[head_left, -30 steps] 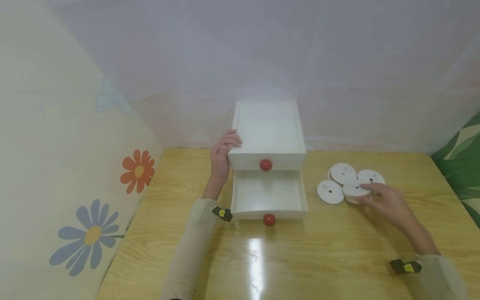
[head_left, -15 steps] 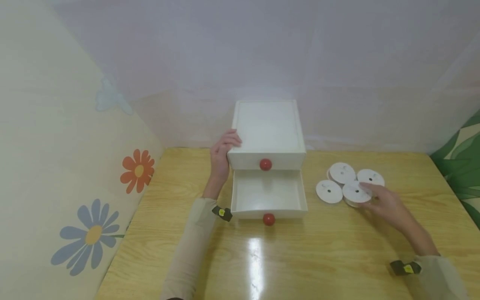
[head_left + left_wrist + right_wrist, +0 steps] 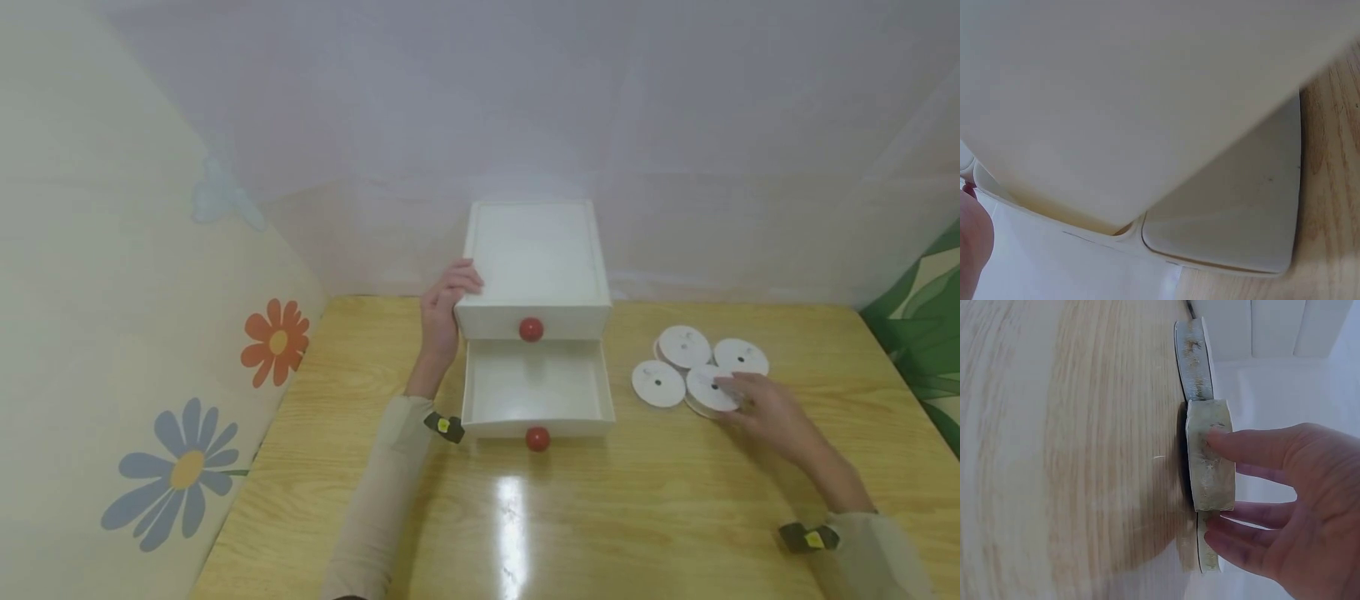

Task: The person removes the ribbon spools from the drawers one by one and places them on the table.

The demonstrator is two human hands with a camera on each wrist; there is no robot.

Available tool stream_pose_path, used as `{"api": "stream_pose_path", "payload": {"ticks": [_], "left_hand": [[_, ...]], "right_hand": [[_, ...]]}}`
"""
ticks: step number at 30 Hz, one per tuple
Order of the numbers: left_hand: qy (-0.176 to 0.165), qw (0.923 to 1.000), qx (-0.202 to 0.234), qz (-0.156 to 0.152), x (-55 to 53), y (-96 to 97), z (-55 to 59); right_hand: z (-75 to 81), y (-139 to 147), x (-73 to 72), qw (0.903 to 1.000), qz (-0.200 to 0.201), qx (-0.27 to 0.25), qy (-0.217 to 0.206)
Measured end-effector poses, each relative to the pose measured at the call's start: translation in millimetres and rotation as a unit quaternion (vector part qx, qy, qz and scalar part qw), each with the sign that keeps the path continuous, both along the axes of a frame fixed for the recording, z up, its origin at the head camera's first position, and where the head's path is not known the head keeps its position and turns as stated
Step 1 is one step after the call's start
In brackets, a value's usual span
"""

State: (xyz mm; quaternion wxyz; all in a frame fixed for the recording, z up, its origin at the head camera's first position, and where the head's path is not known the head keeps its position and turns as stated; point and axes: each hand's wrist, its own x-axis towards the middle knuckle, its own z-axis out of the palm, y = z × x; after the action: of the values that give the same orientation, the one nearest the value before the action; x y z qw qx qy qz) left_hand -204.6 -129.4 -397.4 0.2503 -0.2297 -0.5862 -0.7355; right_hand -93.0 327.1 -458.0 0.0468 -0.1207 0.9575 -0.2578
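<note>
In the head view my left hand [image 3: 444, 312] rests against the left side of a white drawer unit [image 3: 536, 254], fingers lying over its top edge. The lower drawer [image 3: 536, 392] is pulled out, bare inside, with a red round knob [image 3: 537, 439]; the upper drawer is closed. My right hand [image 3: 772, 412] holds the nearest ribbon spool [image 3: 708, 387], which tilts slightly. In the right wrist view the thumb [image 3: 1229, 442] presses the ribbon wound on this spool [image 3: 1213, 469], with the other fingers on its far side.
Three more white-flanged spools sit close by: a left one [image 3: 657, 383], a back one [image 3: 683, 345] and a right one [image 3: 742, 357]. All this stands on a wood-grain table [image 3: 660, 517] with a pale wall [image 3: 675, 167] behind.
The right fingers have shifted a little on the nearest spool, and its top face has tilted and moved slightly. The left hand and the drawer unit stay as they were.
</note>
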Motion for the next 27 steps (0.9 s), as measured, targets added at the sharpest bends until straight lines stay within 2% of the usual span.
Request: {"api": "stream_pose_path", "payload": {"ticks": [7, 14, 27], "left_hand": [[0.007, 1.0000, -0.003, 0.001, 0.5, 1.3, 0.6], [-0.001, 1.0000, 0.002, 0.000, 0.1, -3.5, 1.3], [0.008, 0.9998, 0.016, 0.001, 4.6, -9.2, 0.1]], "right_hand": [[0.8, 0, 0.3, 0.9997, -0.009, 0.009, -0.020], [-1.2, -5, 0.0, 1.0000, 0.008, 0.001, 0.002], [1.2, -9, -3.9, 0.9990, 0.037, 0.024, 0.000]]}}
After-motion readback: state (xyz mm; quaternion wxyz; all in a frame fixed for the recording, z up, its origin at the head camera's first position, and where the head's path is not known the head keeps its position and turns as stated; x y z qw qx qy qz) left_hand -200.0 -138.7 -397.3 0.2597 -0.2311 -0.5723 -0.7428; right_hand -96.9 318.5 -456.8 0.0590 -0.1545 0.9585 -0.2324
